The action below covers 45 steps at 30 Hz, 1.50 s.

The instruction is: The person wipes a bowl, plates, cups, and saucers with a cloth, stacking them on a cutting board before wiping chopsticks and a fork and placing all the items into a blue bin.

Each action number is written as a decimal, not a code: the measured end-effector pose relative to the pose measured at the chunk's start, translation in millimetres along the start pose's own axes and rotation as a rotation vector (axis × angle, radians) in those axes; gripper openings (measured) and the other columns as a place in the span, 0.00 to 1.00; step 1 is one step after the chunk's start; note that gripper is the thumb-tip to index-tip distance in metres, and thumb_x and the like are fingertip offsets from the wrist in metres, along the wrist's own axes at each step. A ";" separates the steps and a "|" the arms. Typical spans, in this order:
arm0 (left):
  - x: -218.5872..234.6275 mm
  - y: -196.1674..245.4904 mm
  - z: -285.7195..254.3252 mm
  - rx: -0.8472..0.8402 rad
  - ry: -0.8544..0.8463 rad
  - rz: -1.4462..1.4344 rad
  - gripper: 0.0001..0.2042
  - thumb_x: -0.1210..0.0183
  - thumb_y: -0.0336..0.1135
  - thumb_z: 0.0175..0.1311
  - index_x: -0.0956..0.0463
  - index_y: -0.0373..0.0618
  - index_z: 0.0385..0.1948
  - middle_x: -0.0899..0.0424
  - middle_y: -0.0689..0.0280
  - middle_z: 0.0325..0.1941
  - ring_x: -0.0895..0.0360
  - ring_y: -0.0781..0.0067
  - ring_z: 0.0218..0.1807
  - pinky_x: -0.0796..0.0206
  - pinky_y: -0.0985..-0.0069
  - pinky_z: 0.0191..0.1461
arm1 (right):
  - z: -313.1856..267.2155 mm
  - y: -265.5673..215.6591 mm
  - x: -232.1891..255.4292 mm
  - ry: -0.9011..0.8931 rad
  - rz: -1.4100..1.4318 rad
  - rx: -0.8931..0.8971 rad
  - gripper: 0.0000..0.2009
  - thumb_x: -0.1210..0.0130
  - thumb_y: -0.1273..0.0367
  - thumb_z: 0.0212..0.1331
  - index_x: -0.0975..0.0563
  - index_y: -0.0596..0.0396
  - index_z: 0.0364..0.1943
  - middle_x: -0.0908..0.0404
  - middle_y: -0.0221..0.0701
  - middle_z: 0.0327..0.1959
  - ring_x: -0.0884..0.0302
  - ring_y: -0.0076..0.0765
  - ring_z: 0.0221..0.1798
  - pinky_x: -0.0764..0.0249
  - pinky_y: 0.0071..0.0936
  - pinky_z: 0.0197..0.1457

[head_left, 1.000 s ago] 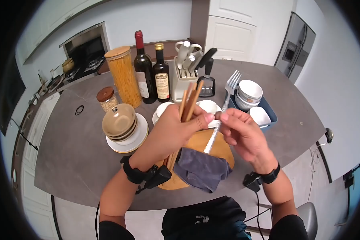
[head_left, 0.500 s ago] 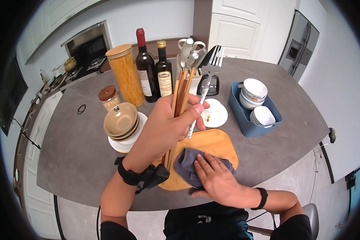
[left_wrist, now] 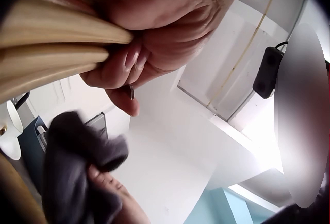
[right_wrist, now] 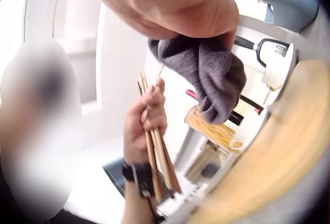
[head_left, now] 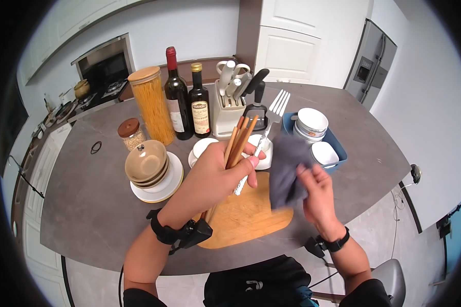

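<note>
In the head view my left hand [head_left: 215, 169] grips several wooden chopsticks [head_left: 239, 140] and, between thumb and fingers, a fork [head_left: 275, 113] with a silvery wrapped handle, tines up. My right hand [head_left: 318, 197] pinches a grey cloth [head_left: 287, 174], blurred, hanging in the air just right of the fork and above the wooden board [head_left: 246, 220]. The left wrist view shows thick chopstick ends [left_wrist: 56, 28] in the left hand and the cloth [left_wrist: 72, 167] below it. From the right wrist, the bunched cloth [right_wrist: 206, 72] hangs under the right hand [right_wrist: 180, 7].
A blue bin [head_left: 338, 149] with white bowls stands at the right. Brown bowls [head_left: 146, 162] on plates [head_left: 174, 187] are at the left. Behind stand a pasta jar [head_left: 153, 110], two bottles [head_left: 177, 110] and a knife block [head_left: 228, 120]. White dishes [head_left: 264, 161] sit beyond the board.
The right hand, which lay on the cloth on the board half a second ago, has lifted it beside the fork. The left hand still holds the chopsticks and fork, the fork now leaning further right.
</note>
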<state>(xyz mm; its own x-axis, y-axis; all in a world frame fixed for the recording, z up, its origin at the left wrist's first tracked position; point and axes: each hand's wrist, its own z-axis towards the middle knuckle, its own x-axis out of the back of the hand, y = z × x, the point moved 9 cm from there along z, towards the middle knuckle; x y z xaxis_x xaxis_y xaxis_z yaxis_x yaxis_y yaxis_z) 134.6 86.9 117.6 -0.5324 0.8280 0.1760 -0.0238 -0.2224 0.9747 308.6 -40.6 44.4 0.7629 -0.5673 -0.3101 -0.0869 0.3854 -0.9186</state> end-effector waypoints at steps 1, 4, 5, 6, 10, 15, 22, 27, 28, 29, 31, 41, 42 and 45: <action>-4.9 -1.2 0.2 0.011 -0.028 0.057 0.13 0.44 0.40 0.76 0.21 0.39 0.50 0.18 0.70 0.26 0.30 0.88 0.23 0.40 0.85 0.25 | 3.0 -13.7 -9.1 0.099 0.209 -0.058 0.09 0.47 0.66 0.77 0.20 0.57 0.47 0.14 0.28 0.47 0.19 0.19 0.44 0.23 0.22 0.49; -19.9 -8.5 2.1 0.022 -0.086 0.058 0.11 0.44 0.34 0.75 0.23 0.35 0.49 0.17 0.68 0.25 0.23 0.83 0.26 0.34 0.80 0.31 | 11.8 -18.0 -23.8 -0.001 0.390 0.046 0.18 0.51 0.58 0.79 0.24 0.53 0.62 0.18 0.30 0.59 0.19 0.28 0.59 0.25 0.35 0.66; -25.5 -12.8 2.6 0.019 -0.116 0.059 0.10 0.45 0.33 0.75 0.22 0.35 0.48 0.17 0.68 0.24 0.24 0.82 0.25 0.34 0.80 0.31 | 12.0 -15.9 -35.2 -0.068 0.390 0.058 0.18 0.52 0.57 0.79 0.25 0.52 0.63 0.19 0.29 0.60 0.20 0.28 0.60 0.27 0.37 0.67; -27.7 -15.5 2.5 0.020 -0.110 0.064 0.10 0.45 0.32 0.74 0.21 0.35 0.47 0.19 0.69 0.23 0.25 0.81 0.24 0.34 0.79 0.31 | 9.2 -18.6 -47.8 -0.076 0.394 0.104 0.19 0.53 0.58 0.80 0.26 0.52 0.64 0.19 0.28 0.60 0.21 0.27 0.61 0.26 0.35 0.67; -30.6 -21.5 0.9 0.061 -0.173 0.127 0.11 0.45 0.31 0.74 0.19 0.34 0.47 0.22 0.70 0.22 0.24 0.81 0.25 0.34 0.77 0.31 | 21.7 -9.0 -52.9 0.011 0.286 0.107 0.16 0.48 0.66 0.78 0.25 0.58 0.62 0.15 0.36 0.52 0.14 0.33 0.50 0.17 0.31 0.56; -32.2 -27.6 2.8 0.067 -0.200 0.135 0.11 0.46 0.30 0.73 0.19 0.34 0.47 0.23 0.70 0.20 0.24 0.79 0.24 0.33 0.75 0.31 | 42.7 2.3 -25.3 0.062 0.298 0.140 0.11 0.42 0.76 0.71 0.21 0.62 0.55 0.15 0.33 0.50 0.18 0.23 0.51 0.21 0.24 0.57; -25.3 -17.6 4.4 0.031 -0.112 0.094 0.08 0.45 0.31 0.72 0.19 0.35 0.39 0.20 0.68 0.21 0.24 0.78 0.24 0.34 0.74 0.30 | 38.6 -29.3 -23.1 0.036 0.446 0.163 0.15 0.47 0.69 0.76 0.27 0.56 0.63 0.18 0.32 0.56 0.18 0.32 0.59 0.20 0.33 0.63; -15.1 -24.5 7.3 0.046 -0.035 0.250 0.09 0.43 0.34 0.74 0.18 0.39 0.37 0.19 0.71 0.21 0.28 0.84 0.23 0.37 0.79 0.28 | 0.4 8.1 -64.3 -0.233 0.307 -0.005 0.12 0.42 0.74 0.71 0.22 0.59 0.56 0.15 0.30 0.50 0.18 0.24 0.53 0.21 0.25 0.57; -10.9 -24.6 7.9 0.025 -0.010 0.246 0.10 0.43 0.35 0.74 0.19 0.38 0.36 0.19 0.71 0.21 0.28 0.84 0.23 0.38 0.80 0.28 | -0.7 3.4 -64.6 -0.237 0.208 0.044 0.10 0.42 0.74 0.72 0.22 0.59 0.54 0.15 0.29 0.49 0.18 0.23 0.53 0.21 0.24 0.56; -8.1 -24.3 7.9 0.025 -0.008 0.249 0.10 0.43 0.35 0.74 0.19 0.38 0.36 0.19 0.71 0.21 0.28 0.84 0.23 0.38 0.80 0.28 | -1.2 -1.6 -66.3 -0.243 0.108 0.093 0.09 0.43 0.75 0.72 0.22 0.60 0.53 0.15 0.28 0.49 0.18 0.21 0.53 0.22 0.23 0.55; 5.5 -11.2 8.2 -0.073 0.093 0.145 0.11 0.42 0.36 0.75 0.19 0.38 0.36 0.20 0.71 0.21 0.29 0.85 0.22 0.40 0.82 0.27 | -2.6 -2.9 -61.0 -0.235 -0.048 0.042 0.09 0.42 0.74 0.71 0.22 0.61 0.51 0.15 0.33 0.50 0.17 0.26 0.53 0.22 0.26 0.55; 6.7 -2.5 5.3 -0.063 0.059 -0.067 0.14 0.44 0.39 0.78 0.20 0.35 0.43 0.17 0.63 0.28 0.43 0.92 0.16 0.51 0.86 0.20 | -29.7 15.8 -89.0 -0.750 -1.023 0.267 0.16 0.40 0.65 0.69 0.19 0.61 0.53 0.22 0.51 0.62 0.21 0.56 0.60 0.24 0.43 0.62; 2.5 -4.2 4.9 -0.047 0.032 -0.084 0.14 0.44 0.39 0.78 0.20 0.35 0.43 0.17 0.63 0.28 0.43 0.92 0.16 0.50 0.86 0.21 | -15.8 2.0 -80.5 -0.560 -0.784 0.102 0.17 0.42 0.63 0.72 0.20 0.63 0.54 0.19 0.46 0.56 0.19 0.49 0.56 0.24 0.39 0.61; -10.4 -9.8 4.3 0.018 -0.013 -0.074 0.09 0.45 0.34 0.76 0.18 0.40 0.39 0.15 0.69 0.26 0.32 0.87 0.22 0.42 0.81 0.25 | 3.5 -19.1 -70.8 -0.283 -0.360 0.173 0.20 0.51 0.60 0.79 0.22 0.66 0.54 0.16 0.31 0.40 0.20 0.29 0.45 0.23 0.29 0.55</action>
<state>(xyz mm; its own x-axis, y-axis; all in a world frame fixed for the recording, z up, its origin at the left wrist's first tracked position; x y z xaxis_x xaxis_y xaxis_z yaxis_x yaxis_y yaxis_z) 144.0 82.7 106.8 -0.5191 0.8483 0.1048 -0.0471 -0.1509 0.9874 258.5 -5.2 84.7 0.8710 -0.4762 0.1207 0.3041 0.3297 -0.8937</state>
